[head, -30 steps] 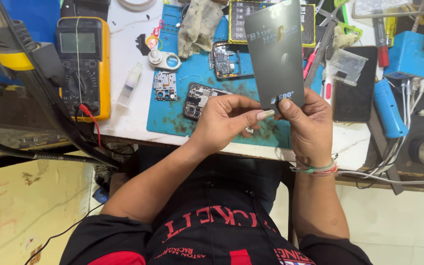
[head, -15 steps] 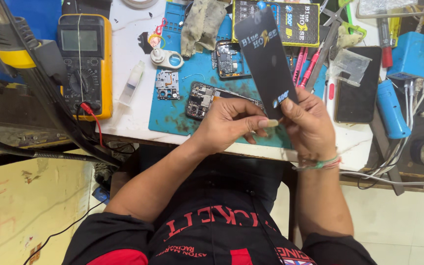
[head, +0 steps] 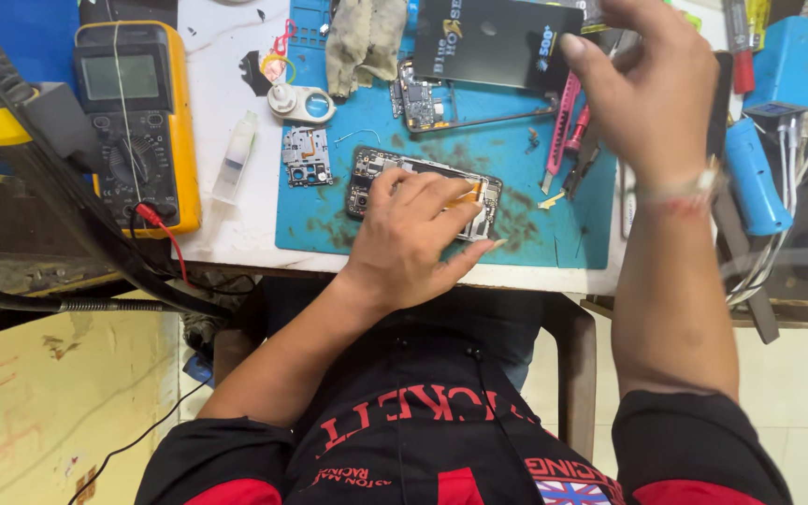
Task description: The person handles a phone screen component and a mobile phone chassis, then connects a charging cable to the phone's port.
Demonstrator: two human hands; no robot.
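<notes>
- Black rectangular panel point(head: 493, 42), held up between both hands at the bench edge a second ago, now sits at the far end of the blue work mat point(head: 563, 234), the right hand point(head: 652, 93) beside its right end, thumb tip touching that edge; whether the fingers pinch it cannot be told.
- Left hand point(head: 418, 229) has dropped away from the panel and now lies on the opened phone point(head: 423, 187) in the middle of the mat, fingers spread flat, gripping nothing.
- Two opened phone bodies show on the mat: the one under the left hand and a second point(head: 423, 98) behind it, just below the panel.
- One loose small circuit part point(head: 306, 154) lies at the mat's left edge.
- One yellow multimeter point(head: 137, 122) stands left of the mat, one small clear bottle point(head: 234, 159) between them.
- One grubby cloth point(head: 362, 37) rests at the mat's far side.
- Pink-handled tools point(head: 563, 126) lie near the right wrist.
</notes>
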